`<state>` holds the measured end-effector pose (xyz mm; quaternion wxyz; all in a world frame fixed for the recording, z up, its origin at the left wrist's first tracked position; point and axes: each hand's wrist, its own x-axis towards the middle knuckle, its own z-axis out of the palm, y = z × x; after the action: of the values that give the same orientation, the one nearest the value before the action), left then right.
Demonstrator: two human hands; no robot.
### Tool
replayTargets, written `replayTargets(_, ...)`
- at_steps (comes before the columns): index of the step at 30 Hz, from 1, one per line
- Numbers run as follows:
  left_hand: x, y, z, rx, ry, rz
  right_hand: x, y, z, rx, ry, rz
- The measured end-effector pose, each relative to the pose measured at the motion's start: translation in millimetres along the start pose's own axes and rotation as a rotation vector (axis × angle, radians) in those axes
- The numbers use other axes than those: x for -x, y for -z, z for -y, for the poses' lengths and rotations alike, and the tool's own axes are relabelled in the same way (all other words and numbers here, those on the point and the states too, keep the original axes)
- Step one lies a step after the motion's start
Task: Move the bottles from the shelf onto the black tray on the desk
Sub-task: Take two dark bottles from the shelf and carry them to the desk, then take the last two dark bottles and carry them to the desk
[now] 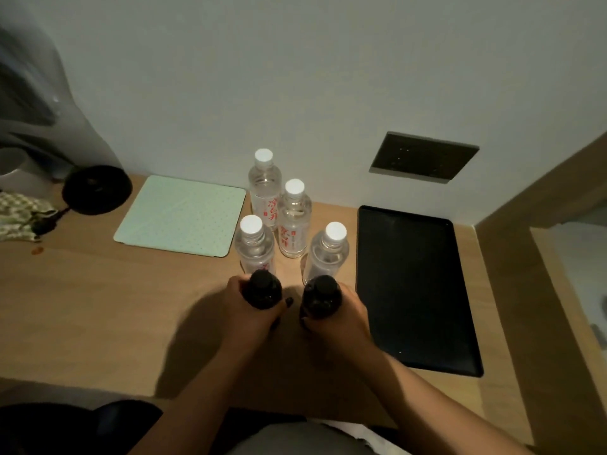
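We hold a dark bottle in each hand, low over the near middle of the desk (98, 307). Our left hand (253, 310) wraps its fingers around the left dark bottle (262, 289), and our right hand (341, 311) grips the right dark bottle (318, 297) the same way; the two bottles stand upright, close beside each other but apart. We cannot tell whether their bases touch the desk.

Just beyond our hands stand four clear bottles with white caps and red lettering. The near-left clear bottle (254, 247) rises right behind the left dark bottle, and the near-right clear bottle (328, 254) right behind the right dark one. Farther back, between them, is the middle clear bottle (295, 221), and farthest, next to the wall (295, 77), the far clear bottle (264, 188).

The black tray (414, 290) lies flat on the desk just to the right of our right hand, running from near to far, with nothing on it.

To the left of the clear bottles lies a pale green dotted pad (182, 215). Farther left sits a round black object (97, 188), and at the left edge some patterned cloth (16, 211). A dark socket panel (423, 162) is set in the wall above the tray.
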<state>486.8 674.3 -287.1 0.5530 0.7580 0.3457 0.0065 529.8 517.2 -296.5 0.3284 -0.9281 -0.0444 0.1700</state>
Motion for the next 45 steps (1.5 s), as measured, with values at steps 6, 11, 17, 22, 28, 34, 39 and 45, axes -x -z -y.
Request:
replayTargets(6,-1,-2,8,-0.045,-0.088,0.026,9,3,-5,-0.186,-0.026,-0.016)
replayTargets(11,4,1,6,-0.107,-0.128,0.042,9,-4,-7,-0.18,-0.057,-0.024)
replayTargets(17,13,6,-1,-0.159,-0.236,0.059,5,-9,-7,-0.227,-0.17,-0.015)
replayTargets(22,23,9,-12,-0.174,-0.389,0.07,25,8,-2,-0.334,-0.18,-0.008)
replayTargets(28,33,11,-37,-0.357,-0.67,0.074,47,26,-5,-0.19,-0.099,-0.036)
replayTargets(34,57,-13,-71,-0.434,-0.893,0.246,75,60,-20,-0.041,-0.066,-0.175)
replayTargets(39,80,-47,-87,-0.493,-0.928,0.422,105,96,-46,0.085,-0.071,-0.259)
replayTargets(45,122,-87,-101,-0.548,-0.976,0.583,156,149,-90,0.29,-0.124,-0.291)
